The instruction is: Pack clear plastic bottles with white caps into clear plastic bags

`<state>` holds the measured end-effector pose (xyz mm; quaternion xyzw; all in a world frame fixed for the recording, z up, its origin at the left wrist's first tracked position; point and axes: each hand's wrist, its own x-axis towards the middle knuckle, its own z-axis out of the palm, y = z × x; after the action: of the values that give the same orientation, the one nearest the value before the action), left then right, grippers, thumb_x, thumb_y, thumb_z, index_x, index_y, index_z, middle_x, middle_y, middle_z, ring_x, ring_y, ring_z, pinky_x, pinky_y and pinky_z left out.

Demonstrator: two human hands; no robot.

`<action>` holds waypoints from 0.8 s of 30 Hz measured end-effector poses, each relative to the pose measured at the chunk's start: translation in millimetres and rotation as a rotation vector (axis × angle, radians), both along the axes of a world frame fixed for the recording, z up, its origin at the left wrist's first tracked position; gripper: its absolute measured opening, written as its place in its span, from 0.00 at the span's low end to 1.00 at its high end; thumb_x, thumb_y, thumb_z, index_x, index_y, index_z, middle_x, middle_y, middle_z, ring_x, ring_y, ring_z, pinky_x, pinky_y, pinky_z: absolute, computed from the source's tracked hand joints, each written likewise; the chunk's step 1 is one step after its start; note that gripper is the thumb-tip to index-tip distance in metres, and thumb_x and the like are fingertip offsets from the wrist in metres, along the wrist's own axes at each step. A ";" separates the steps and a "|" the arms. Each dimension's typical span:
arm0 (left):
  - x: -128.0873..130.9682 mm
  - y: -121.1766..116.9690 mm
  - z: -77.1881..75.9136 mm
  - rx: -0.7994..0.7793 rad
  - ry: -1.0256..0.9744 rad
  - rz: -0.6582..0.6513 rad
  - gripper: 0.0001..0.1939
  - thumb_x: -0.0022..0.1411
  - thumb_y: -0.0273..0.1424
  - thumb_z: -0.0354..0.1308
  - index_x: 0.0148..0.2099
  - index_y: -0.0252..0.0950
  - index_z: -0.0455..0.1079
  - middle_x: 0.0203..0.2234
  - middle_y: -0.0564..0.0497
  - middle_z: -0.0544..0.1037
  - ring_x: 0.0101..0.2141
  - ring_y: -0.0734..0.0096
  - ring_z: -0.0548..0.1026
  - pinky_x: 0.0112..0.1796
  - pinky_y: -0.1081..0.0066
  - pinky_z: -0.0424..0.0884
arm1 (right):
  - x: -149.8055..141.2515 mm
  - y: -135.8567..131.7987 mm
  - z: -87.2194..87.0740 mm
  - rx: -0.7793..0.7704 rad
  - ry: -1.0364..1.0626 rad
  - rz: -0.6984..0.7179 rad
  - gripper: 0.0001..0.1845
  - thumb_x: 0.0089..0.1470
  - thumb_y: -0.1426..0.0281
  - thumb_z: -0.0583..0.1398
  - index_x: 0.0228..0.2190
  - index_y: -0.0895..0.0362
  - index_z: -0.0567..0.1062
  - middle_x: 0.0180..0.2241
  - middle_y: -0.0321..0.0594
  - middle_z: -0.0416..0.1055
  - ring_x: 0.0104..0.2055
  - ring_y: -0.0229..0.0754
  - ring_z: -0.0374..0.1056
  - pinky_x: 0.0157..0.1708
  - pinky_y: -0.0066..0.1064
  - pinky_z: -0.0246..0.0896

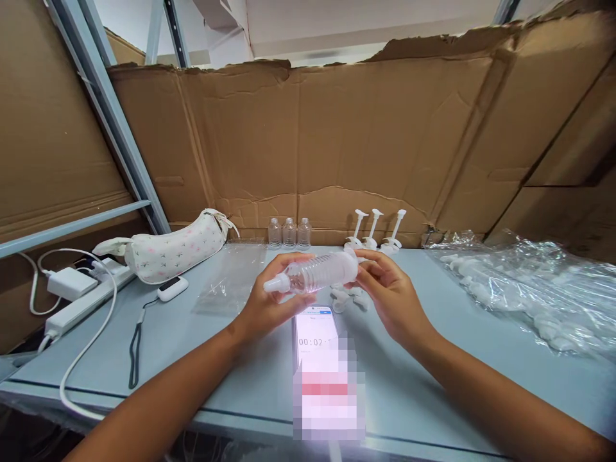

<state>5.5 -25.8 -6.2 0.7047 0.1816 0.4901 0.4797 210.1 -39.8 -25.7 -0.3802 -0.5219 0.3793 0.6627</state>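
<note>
Both my hands hold a clear plastic bag of small bottles (317, 273) sideways above the table; a white capped tip sticks out at its left end. My left hand (269, 305) grips the left part from below. My right hand (387, 289) holds the right end. Under the hands lies a phone (315, 340) with a running timer on its screen. A few white pump parts (349, 298) lie just behind the phone.
Three small clear bottles (289, 233) and three white pump heads (373, 231) stand at the cardboard wall. A plastic bag of white parts (524, 289) lies right. A flowered pouch (173, 247), white power strip (81, 305), charger and small white device (172, 289) lie left.
</note>
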 end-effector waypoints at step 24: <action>-4.9 9.6 -8.7 0.450 0.231 0.072 0.21 0.54 0.23 0.59 0.50 0.41 0.65 0.52 0.45 0.71 0.55 0.59 0.67 0.52 0.60 0.65 | -3.7 -13.7 2.5 -0.167 0.078 0.068 0.17 0.49 0.59 0.62 0.39 0.53 0.69 0.17 0.27 0.61 0.19 0.33 0.57 0.18 0.25 0.48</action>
<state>0.6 -16.2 -14.9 0.8382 0.1466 0.4511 0.2690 206.3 -53.5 -23.2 -0.4011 -0.4747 0.4585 0.6353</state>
